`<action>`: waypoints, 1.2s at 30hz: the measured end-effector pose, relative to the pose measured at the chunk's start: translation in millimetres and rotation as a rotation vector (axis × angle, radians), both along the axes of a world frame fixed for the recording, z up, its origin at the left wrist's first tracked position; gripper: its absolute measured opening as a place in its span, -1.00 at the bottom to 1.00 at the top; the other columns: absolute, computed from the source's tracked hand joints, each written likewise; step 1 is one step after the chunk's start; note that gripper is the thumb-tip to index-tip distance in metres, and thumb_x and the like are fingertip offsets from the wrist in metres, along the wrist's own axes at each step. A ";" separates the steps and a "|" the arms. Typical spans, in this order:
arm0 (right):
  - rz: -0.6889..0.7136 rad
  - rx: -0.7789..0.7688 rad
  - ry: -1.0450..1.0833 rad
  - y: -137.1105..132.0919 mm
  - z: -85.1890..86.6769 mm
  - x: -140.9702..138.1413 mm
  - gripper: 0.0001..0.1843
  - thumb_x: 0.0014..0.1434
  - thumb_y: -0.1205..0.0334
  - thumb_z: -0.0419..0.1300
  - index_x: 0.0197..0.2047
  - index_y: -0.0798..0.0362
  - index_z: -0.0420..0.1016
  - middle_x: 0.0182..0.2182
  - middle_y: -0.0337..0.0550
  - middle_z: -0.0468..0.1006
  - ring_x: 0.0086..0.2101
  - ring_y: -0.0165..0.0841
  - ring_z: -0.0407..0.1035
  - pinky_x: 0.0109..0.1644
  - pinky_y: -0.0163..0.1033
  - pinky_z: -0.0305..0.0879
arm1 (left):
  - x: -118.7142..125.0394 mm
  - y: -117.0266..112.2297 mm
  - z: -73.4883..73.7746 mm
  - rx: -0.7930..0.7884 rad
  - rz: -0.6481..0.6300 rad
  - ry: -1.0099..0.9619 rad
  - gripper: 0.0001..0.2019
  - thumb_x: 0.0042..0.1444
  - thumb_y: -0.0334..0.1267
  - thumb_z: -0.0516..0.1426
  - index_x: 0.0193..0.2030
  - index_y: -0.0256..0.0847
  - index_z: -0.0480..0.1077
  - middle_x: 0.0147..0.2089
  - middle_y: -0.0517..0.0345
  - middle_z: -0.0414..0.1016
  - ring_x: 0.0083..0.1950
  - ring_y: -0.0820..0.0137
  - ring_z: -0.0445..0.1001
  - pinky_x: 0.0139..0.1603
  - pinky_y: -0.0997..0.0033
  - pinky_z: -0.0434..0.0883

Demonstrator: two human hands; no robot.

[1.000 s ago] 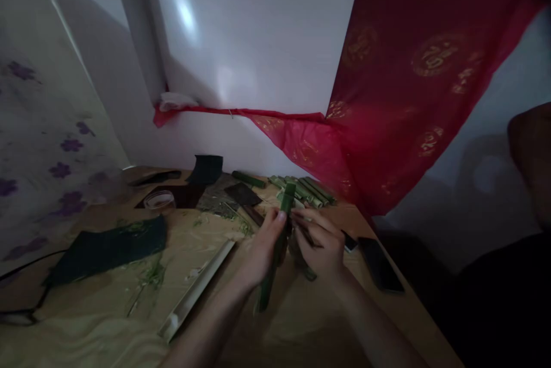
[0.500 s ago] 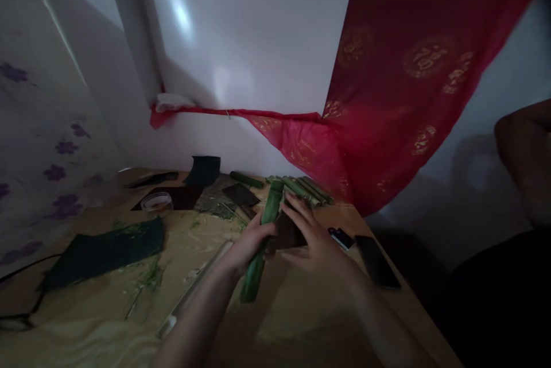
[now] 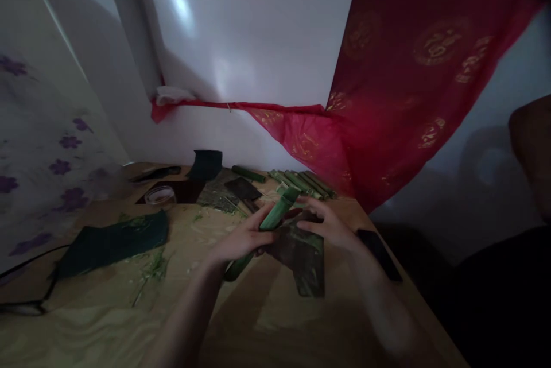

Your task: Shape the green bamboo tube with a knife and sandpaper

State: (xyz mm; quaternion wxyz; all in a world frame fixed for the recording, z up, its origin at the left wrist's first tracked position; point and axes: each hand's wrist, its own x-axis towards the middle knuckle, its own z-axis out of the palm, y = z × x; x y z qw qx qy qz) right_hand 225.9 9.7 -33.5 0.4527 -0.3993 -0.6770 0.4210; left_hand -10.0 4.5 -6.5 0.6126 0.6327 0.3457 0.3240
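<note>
My left hand (image 3: 247, 236) is wrapped round a green bamboo tube (image 3: 279, 210), which slants with its upper end away to the right. Its lower end shows below my wrist, close above the table. Against the tube's right side is a dark, bent sheet of sandpaper (image 3: 310, 262) smeared with greenish dust, one flap hanging down. The fingers of my right hand (image 3: 325, 221) are curled at the sheet's upper part, the thumb lying over it and the forefinger near the tube's top. Some fingertips are hidden behind the tube and sheet.
Several bamboo tubes (image 3: 303, 181) lie at the table's back, near a red cloth (image 3: 310, 132). Dark sheets (image 3: 116, 241), a clear round container (image 3: 160, 196) and green shavings (image 3: 155, 267) are on the left. A phone (image 3: 379, 253) lies by the right edge. Another person's arm (image 3: 531, 150) is at far right.
The tube has tilted further to the right at its top. My right hand's spread fingers have curled in, and more of the sandpaper now shows, hanging lower and to the right.
</note>
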 end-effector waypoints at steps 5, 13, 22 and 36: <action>-0.110 0.173 -0.080 5.8 5.3 10.5 -0.75 0.00 0.09 0.42 -0.48 0.06 0.52 -0.40 -0.24 0.50 -0.31 -0.34 0.41 -0.17 -0.24 0.34 | 7.4 -1.1 2.6 0.016 0.107 0.033 -0.53 0.08 -0.06 0.24 0.12 -0.09 0.36 -0.34 0.26 0.38 -0.51 0.53 0.21 -0.55 0.56 0.16; -0.687 0.568 0.010 3.1 7.9 17.1 -0.93 0.09 0.24 0.33 -0.37 0.00 0.52 -0.29 -0.16 0.61 -0.22 -0.28 0.51 -0.08 -0.16 0.42 | 16.1 1.9 1.1 -0.086 0.246 -0.029 -0.55 0.20 0.26 -0.01 -0.29 -0.14 0.23 -0.49 0.32 0.22 -0.61 0.54 0.13 -0.63 0.53 0.07; -0.524 0.262 0.042 -11.9 -6.0 -41.6 -0.83 0.04 0.21 0.32 -0.28 0.02 0.70 -0.30 -0.07 0.73 -0.27 -0.16 0.63 -0.11 -0.07 0.57 | 49.6 -3.1 -25.5 0.493 0.462 0.575 -0.54 0.37 -0.04 -0.16 0.23 -0.31 0.15 -0.04 -0.32 0.51 -0.09 0.04 0.57 -0.13 0.15 0.40; -0.476 0.099 0.150 -1.9 -19.6 -37.2 -0.75 -0.01 0.11 0.36 -0.26 0.03 0.72 -0.27 -0.06 0.72 -0.23 -0.11 0.62 -0.10 -0.04 0.55 | 52.0 9.2 -36.6 0.609 0.543 0.746 -0.62 0.36 -0.09 -0.12 0.15 -0.29 0.20 0.12 -0.33 0.36 -0.05 0.04 0.55 -0.11 0.11 0.42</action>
